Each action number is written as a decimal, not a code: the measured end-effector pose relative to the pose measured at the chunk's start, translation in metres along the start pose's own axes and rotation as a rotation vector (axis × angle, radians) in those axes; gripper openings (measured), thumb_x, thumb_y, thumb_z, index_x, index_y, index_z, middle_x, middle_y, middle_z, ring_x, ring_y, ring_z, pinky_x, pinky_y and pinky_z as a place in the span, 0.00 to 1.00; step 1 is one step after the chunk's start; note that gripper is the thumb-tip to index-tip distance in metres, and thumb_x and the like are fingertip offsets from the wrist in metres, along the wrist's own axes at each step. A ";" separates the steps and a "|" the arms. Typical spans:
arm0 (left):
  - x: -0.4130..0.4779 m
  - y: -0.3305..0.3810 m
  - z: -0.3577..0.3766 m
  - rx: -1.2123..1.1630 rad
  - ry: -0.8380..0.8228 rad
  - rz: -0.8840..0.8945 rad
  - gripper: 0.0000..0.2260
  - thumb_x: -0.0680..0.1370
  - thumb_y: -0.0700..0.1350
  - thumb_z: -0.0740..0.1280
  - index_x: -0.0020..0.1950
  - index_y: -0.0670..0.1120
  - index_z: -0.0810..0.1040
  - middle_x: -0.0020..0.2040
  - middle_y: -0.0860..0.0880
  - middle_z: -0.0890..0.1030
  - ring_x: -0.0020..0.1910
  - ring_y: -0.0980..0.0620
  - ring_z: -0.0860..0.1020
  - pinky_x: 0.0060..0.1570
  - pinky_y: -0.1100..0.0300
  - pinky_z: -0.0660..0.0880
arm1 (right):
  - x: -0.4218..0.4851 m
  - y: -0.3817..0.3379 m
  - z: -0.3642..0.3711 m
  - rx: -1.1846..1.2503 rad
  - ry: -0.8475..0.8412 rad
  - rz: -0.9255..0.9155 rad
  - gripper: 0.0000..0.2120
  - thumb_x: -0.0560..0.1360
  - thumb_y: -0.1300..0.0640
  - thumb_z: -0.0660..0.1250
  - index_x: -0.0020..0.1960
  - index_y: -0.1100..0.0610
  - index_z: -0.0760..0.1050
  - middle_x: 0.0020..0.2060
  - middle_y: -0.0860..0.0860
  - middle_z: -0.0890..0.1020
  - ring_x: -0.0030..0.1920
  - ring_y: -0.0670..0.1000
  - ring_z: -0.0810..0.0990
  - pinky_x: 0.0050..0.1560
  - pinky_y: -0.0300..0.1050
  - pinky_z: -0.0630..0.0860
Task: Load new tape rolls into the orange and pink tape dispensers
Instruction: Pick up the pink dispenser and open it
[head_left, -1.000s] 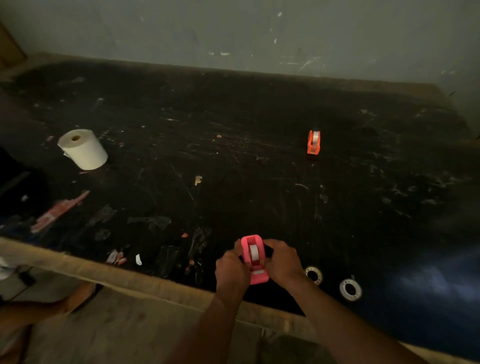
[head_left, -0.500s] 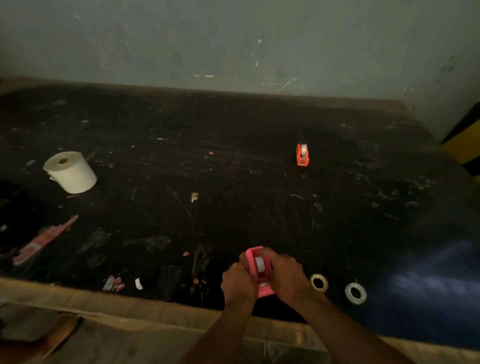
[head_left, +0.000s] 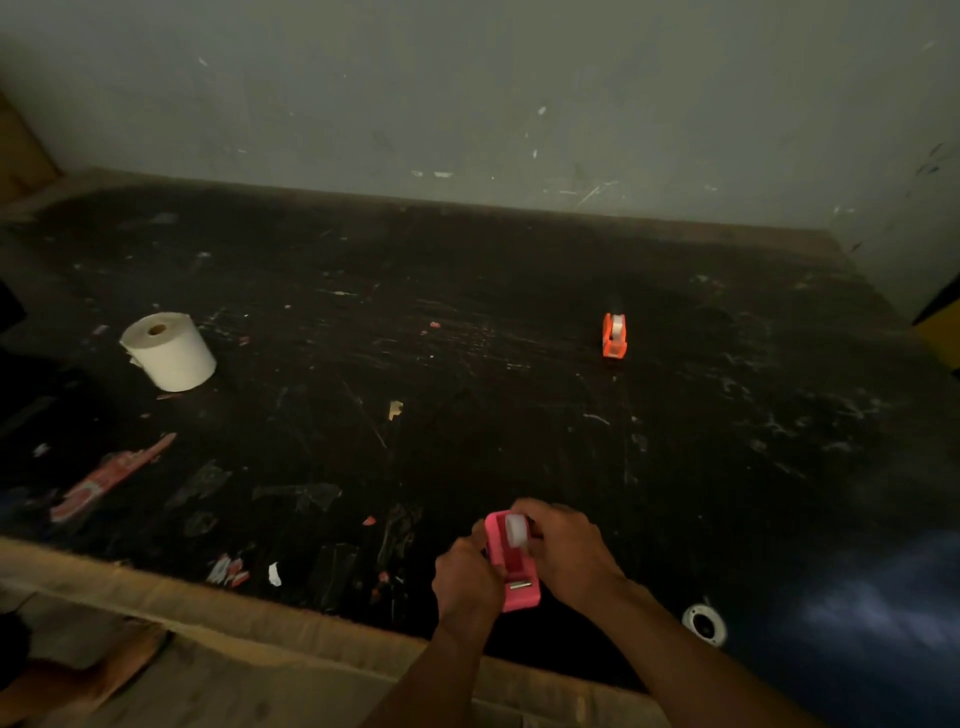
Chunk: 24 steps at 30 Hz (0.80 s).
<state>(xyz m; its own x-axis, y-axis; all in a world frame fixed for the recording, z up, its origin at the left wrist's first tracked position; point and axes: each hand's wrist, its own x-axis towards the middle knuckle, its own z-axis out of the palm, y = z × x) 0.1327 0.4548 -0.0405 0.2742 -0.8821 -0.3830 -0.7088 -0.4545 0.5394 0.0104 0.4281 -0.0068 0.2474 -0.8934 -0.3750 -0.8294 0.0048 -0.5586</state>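
Pink tape dispenser (head_left: 511, 564) at near table edge (head_left: 291, 621), open tabletop beyond.
Gripped by left hand (head_left: 466, 584) and right hand (head_left: 569, 553), both closed; long axis near-far, cutter nearest. Orange tape dispenser (head_left: 614, 335) far right.

Scuffed matt black tabletop (head_left: 467, 364), glossy plastic pink dispenser (head_left: 501, 551)

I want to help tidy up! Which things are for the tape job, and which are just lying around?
For the job:
pink dispenser, held in both hands
tape roll in it
orange dispenser
empty tape ring

Just lying about:
white paper roll
red wrapper
torn scraps
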 end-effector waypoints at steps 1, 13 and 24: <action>-0.001 0.002 -0.002 0.015 -0.007 0.003 0.21 0.79 0.49 0.63 0.73 0.54 0.70 0.63 0.47 0.80 0.62 0.47 0.78 0.59 0.56 0.74 | -0.004 0.000 -0.003 0.026 0.025 -0.003 0.18 0.72 0.50 0.70 0.61 0.43 0.72 0.57 0.48 0.77 0.57 0.47 0.78 0.61 0.51 0.76; -0.014 0.019 -0.003 -0.571 -0.184 0.126 0.14 0.79 0.41 0.66 0.63 0.48 0.81 0.53 0.49 0.86 0.52 0.52 0.84 0.58 0.54 0.80 | -0.031 0.008 -0.014 0.146 0.169 0.122 0.26 0.75 0.64 0.67 0.71 0.49 0.70 0.65 0.50 0.77 0.65 0.48 0.75 0.68 0.48 0.72; -0.033 0.032 0.027 -0.711 -0.450 -0.009 0.10 0.79 0.37 0.66 0.57 0.40 0.82 0.52 0.41 0.85 0.52 0.45 0.84 0.52 0.54 0.82 | -0.083 0.035 -0.005 0.172 0.310 0.267 0.22 0.74 0.62 0.68 0.66 0.50 0.75 0.60 0.51 0.82 0.61 0.51 0.79 0.65 0.44 0.74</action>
<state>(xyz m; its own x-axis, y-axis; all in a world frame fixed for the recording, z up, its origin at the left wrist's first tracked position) 0.0837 0.4731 -0.0308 -0.1139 -0.8132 -0.5708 -0.0878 -0.5640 0.8211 -0.0423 0.5000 0.0085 -0.1479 -0.9431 -0.2979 -0.7420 0.3049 -0.5970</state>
